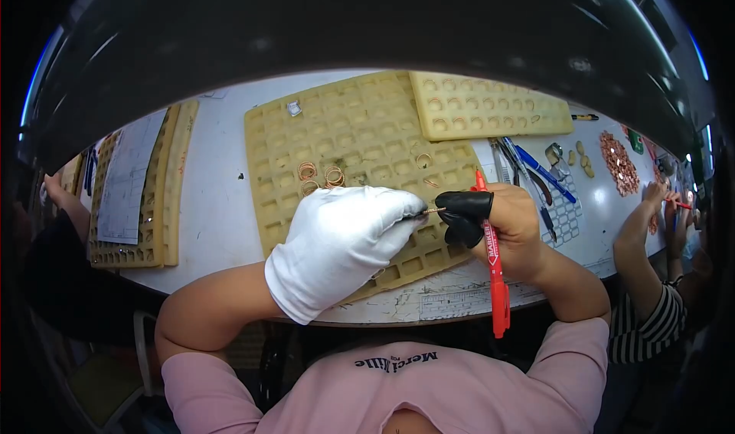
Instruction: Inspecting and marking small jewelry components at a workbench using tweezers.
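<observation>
My left hand (344, 244) wears a white cloth glove, and its fingertips hold one end of a small gold-coloured piece (434, 210). Black finger cots cover the thumb and forefinger of my right hand (514, 233), which pinch the other end. The piece looks like a ring edge-on, though its full shape is hidden. A red marker (498, 287) also rests in my right hand, slanting across it. Below both hands lies a yellowish compartment tray (344, 128). Several copper-coloured rings (334, 176) sit beyond my left hand, with a single ring (424, 160) farther right.
A second yellowish tray (499, 125) overlaps the first at the far right. Beside it lie pens (545, 172), pliers (541, 184) and a pile of copper-coloured pieces (620, 164). Stacked trays with a paper sheet (129, 181) stand left. People sit at both sides.
</observation>
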Tool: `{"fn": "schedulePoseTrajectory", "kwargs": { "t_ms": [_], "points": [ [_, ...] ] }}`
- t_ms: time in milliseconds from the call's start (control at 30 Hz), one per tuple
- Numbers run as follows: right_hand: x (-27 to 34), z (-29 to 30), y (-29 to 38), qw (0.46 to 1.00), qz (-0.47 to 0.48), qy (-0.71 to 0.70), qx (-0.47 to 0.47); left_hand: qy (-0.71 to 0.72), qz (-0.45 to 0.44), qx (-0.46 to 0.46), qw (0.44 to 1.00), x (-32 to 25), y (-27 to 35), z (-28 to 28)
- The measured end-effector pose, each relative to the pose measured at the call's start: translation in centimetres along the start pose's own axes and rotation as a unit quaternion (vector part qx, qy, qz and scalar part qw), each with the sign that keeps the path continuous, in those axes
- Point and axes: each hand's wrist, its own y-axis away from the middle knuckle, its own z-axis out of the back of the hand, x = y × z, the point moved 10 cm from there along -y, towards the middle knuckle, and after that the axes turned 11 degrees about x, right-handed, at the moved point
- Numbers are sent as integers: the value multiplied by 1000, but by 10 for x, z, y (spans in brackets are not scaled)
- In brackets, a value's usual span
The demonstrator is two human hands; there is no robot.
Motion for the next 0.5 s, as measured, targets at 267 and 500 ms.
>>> {"fn": "schedulePoseTrajectory", "kwargs": {
  "t_ms": [267, 500],
  "points": [
    [3, -1, -2, 1000, 10, 5, -9, -7, -2, 7, 1000, -2, -2, 1],
    [1, -6, 0, 999, -1, 42, 13, 15, 42, 15, 999, 5, -1, -4]
  ]
}}
